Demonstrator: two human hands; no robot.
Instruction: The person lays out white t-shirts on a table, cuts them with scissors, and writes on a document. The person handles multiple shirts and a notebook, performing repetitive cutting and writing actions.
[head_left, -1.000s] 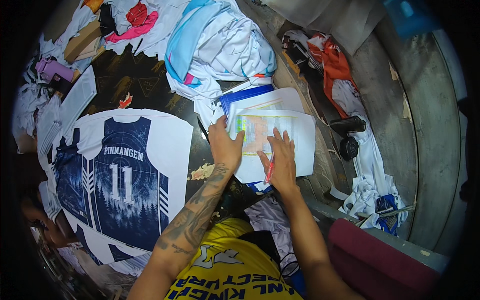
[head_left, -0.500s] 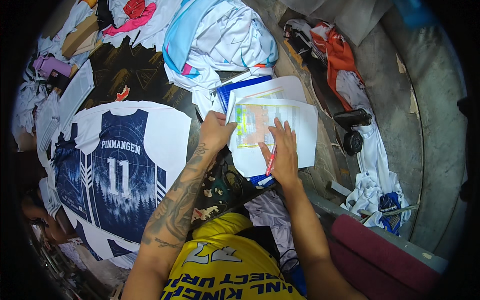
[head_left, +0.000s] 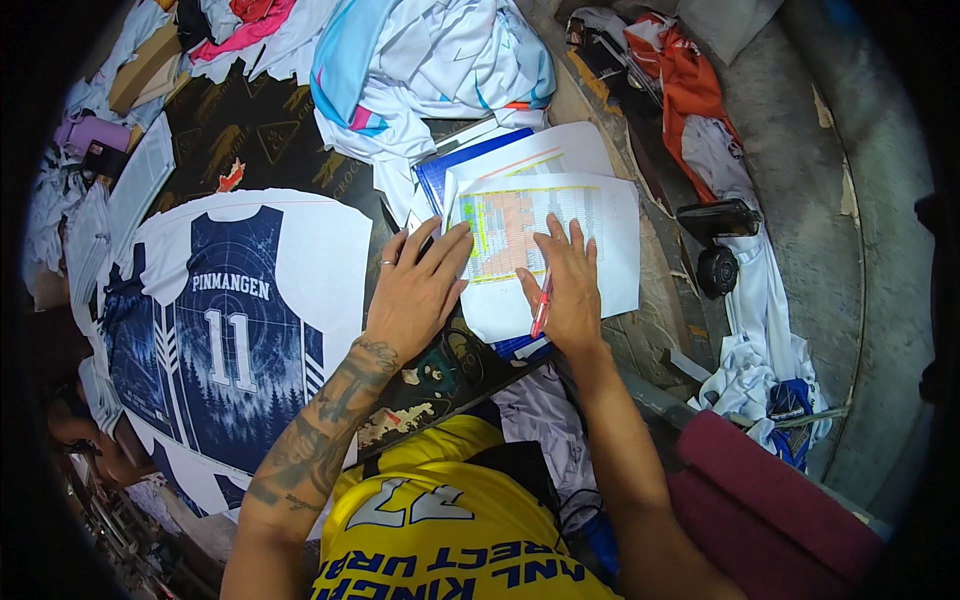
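Observation:
A printed sheet (head_left: 618, 265) with a coloured table lies on more paper and a blue folder (head_left: 465, 160). My left hand (head_left: 412, 290) rests palm down at the sheet's left edge, fingers spread and a ring on one. On the sheet's lower part lies my right hand (head_left: 572, 285), its fingers stretched out. A red pen (head_left: 542, 305) is tucked between that thumb and palm. Left of my left hand, a dark blue printed jersey piece (head_left: 235, 315) with white lettering lies flat on white fabric.
A heap of white and light blue cloth (head_left: 440, 60) sits beyond the folder. To the right are a black tape roll (head_left: 717, 271), a dark wallet-like item (head_left: 718, 219) and orange cloth (head_left: 685, 85). A maroon cushion (head_left: 745, 490) is near my right arm; a purple item (head_left: 92, 135) stands far left.
My left hand has gone from pinching the sheet's left edge to lying flat with fingers spread. My right hand stays on the sheet with the pen. The view has shifted slightly.

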